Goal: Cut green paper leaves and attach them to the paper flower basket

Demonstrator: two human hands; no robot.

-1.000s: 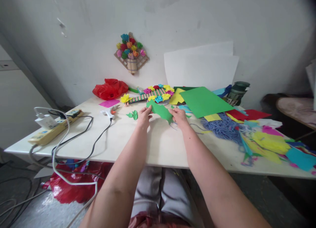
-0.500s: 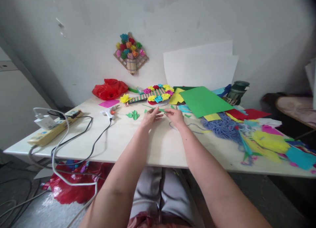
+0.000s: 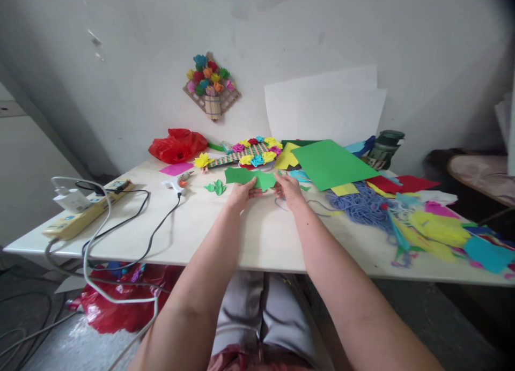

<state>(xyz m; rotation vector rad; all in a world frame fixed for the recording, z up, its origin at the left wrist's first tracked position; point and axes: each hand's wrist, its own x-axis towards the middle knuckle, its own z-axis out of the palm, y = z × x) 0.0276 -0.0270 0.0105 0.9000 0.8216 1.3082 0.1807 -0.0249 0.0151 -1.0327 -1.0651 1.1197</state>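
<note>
Between my two hands is a strip of green paper [image 3: 245, 176] with a jagged, cut lower edge, held a little above the table. My left hand [image 3: 243, 192] is closed on it near its middle, thumb on top. At its right end, my right hand [image 3: 288, 190] pinches the paper. Small cut green paper leaves [image 3: 216, 187] lie to the left of my left hand. Behind the strip rests a woven, guitar-shaped piece [image 3: 241, 155] edged with yellow, pink, red and blue paper flowers.
A glue gun [image 3: 175, 185] and a power strip [image 3: 88, 207] with cables lie on the left. Toward the right are a large green sheet [image 3: 336, 164], tangled blue yarn [image 3: 360, 206] and coloured paper scraps [image 3: 438, 229]. A red plastic bag [image 3: 177, 146] sits at the back.
The green paper was seen nearly edge-on between my hands; now its broad face shows, spread out to the left. My hands stay in about the same place.
</note>
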